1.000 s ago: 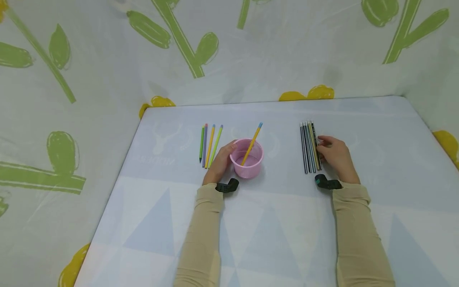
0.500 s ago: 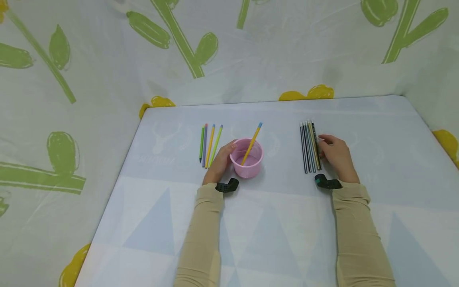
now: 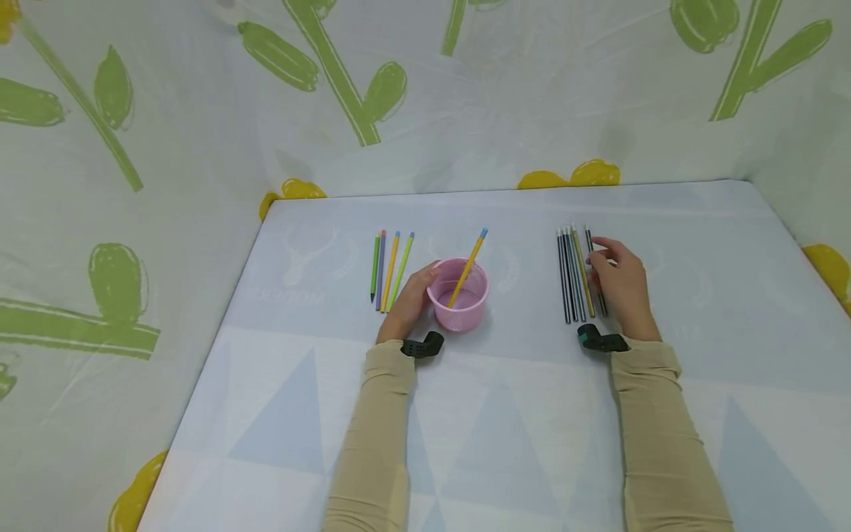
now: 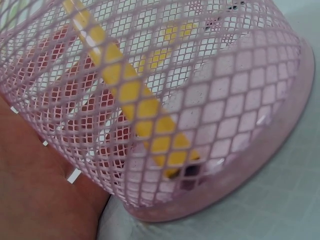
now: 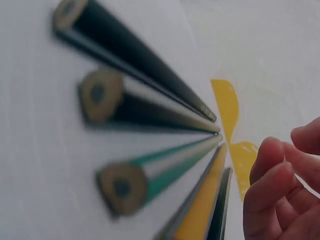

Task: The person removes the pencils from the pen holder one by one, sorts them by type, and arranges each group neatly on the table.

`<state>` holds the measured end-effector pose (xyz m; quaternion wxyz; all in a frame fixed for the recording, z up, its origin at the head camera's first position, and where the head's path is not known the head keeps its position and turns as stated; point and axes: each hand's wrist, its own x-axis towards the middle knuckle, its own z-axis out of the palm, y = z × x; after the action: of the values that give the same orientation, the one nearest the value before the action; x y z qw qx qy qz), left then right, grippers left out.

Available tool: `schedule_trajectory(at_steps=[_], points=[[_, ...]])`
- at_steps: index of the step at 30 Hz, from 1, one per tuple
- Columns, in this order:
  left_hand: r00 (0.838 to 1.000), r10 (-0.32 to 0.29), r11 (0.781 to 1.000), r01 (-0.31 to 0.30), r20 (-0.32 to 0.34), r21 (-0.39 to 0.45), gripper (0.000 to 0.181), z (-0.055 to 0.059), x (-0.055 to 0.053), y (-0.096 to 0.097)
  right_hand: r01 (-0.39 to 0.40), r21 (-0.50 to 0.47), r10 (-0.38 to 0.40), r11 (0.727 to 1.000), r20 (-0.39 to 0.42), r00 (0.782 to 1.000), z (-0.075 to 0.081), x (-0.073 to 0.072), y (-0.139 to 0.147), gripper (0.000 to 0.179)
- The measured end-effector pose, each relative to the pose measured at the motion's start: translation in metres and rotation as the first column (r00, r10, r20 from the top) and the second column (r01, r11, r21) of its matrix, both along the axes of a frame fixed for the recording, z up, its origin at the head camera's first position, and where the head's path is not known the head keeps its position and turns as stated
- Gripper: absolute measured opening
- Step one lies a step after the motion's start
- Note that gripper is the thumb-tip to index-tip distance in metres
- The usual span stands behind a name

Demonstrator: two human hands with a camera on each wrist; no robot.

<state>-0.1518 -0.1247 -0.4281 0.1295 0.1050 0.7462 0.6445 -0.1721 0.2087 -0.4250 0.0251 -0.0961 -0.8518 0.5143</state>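
Observation:
My left hand grips the side of a pink mesh pencil cup, its fingers showing through the mesh in the left wrist view. Inside the cup leans one yellow pencil with a blue end. At the right, my right hand is beside a dark pencil that lies slightly apart from a row of pencils. In the right wrist view, the bent fingers are beside that dark pencil, not around it; whether they touch it I cannot tell.
Several coloured pencils lie left of the cup, near the left hand. A pale patterned cloth covers the table. Behind the table hangs a white sheet with green leaves. Each wrist wears a small black camera.
The dark pencil at the right end of the row has moved a little rightward, opening a gap. My right hand has shifted slightly forward. The left hand and cup have stayed put.

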Motion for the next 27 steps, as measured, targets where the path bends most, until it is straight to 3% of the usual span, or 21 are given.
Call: schedule_trajectory(at_steps=[3, 10, 15, 19, 22, 27], points=[[1.000, 0.012, 1.000, -0.012, 0.009, 0.004, 0.056, -0.007, -0.002, 0.000, -0.010, -0.042, 0.008, 0.999, -0.052, 0.999, -0.001, 0.000, -0.004, 0.042], [1.000, 0.020, 1.000, -0.020, -0.013, 0.009, 0.061, -0.010, -0.002, 0.000, -0.082, -0.117, 0.064, 0.990, -0.146, 0.987, -0.006, -0.004, -0.010, 0.041], [0.999, 0.031, 1.000, -0.031, -0.012, 0.001, 0.062, -0.010, -0.002, 0.001, -0.137, -0.147, 0.108, 0.980, -0.192, 0.976, -0.004, -0.003, -0.016, 0.043], [0.999, 0.034, 0.999, -0.034, -0.021, -0.013, 0.060, -0.008, -0.002, 0.001, -0.166, -0.118, 0.140, 0.979, -0.198, 0.970, 0.001, -0.001, -0.024, 0.045], [0.999, 0.032, 0.999, -0.033, -0.032, -0.029, 0.055, -0.004, -0.001, 0.001, -0.208, -0.073, 0.190, 0.975, -0.200, 0.961, -0.002, -0.002, -0.027, 0.047], [0.998, 0.028, 0.996, -0.033, -0.054, -0.083, 0.047, 0.014, 0.008, 0.004, -0.259, -0.029, 0.247, 0.965, -0.220, 0.944, -0.012, -0.008, -0.033, 0.049]])
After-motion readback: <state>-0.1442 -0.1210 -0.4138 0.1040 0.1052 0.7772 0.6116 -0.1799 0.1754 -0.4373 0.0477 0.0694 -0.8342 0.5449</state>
